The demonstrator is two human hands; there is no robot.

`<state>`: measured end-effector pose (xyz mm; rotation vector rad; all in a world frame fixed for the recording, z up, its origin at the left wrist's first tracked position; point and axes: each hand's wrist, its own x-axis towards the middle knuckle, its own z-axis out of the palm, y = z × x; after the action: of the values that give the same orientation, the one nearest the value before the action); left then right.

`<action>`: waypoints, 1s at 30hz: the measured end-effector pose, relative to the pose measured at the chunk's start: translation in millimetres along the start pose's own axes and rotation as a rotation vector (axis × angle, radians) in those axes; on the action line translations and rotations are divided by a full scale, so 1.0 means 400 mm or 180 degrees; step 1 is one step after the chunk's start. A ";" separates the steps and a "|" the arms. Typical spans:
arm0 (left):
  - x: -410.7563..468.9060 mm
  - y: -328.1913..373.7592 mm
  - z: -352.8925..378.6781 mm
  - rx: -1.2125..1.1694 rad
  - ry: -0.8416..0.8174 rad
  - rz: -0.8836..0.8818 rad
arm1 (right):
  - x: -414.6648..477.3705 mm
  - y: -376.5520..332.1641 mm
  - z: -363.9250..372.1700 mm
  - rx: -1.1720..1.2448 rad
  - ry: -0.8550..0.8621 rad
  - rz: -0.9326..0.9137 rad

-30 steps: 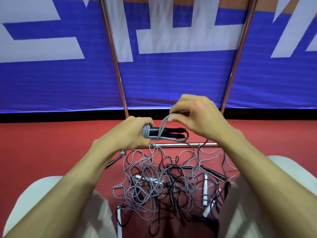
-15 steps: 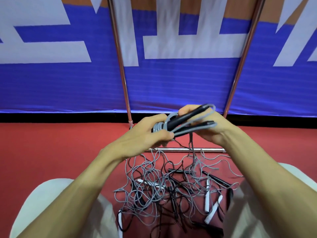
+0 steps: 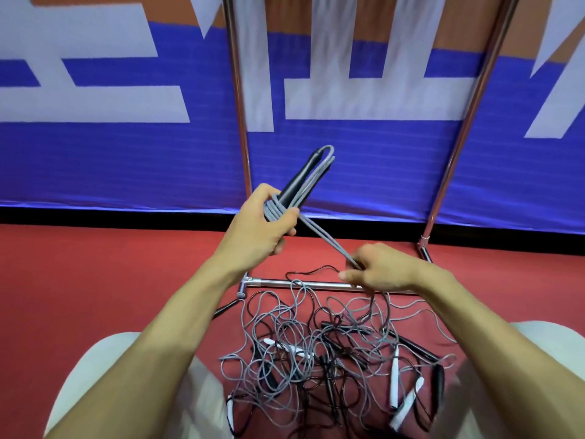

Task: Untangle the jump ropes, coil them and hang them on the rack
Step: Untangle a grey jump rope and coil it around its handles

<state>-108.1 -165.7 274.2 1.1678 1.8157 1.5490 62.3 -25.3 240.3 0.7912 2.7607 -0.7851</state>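
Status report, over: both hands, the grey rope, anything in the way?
Left hand grips coiled grey rope. Right hand pinches its loose strand, taut. Tangled pile lies below, at the rack base.

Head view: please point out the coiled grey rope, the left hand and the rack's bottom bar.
coiled grey rope (image 3: 311,182), head view, on the folded grey strands.
left hand (image 3: 262,229), head view, on the back of the hand.
rack's bottom bar (image 3: 300,283), head view, on its bare metal middle.
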 end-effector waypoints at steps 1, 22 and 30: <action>0.005 -0.009 -0.006 0.0086 0.0074 -0.0028 | -0.002 0.005 -0.001 -0.0107 -0.0060 0.0059; -0.009 -0.034 0.052 0.3016 -0.1319 0.0418 | -0.058 -0.009 -0.069 0.0013 0.2609 -0.1331; -0.069 0.026 0.074 0.2052 -0.1607 0.0573 | -0.050 -0.002 -0.070 0.1466 0.2398 -0.0354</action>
<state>-66.9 -172.8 272.2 1.8504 1.9218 0.6314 78.3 -19.9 270.3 1.2326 3.3302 -1.4256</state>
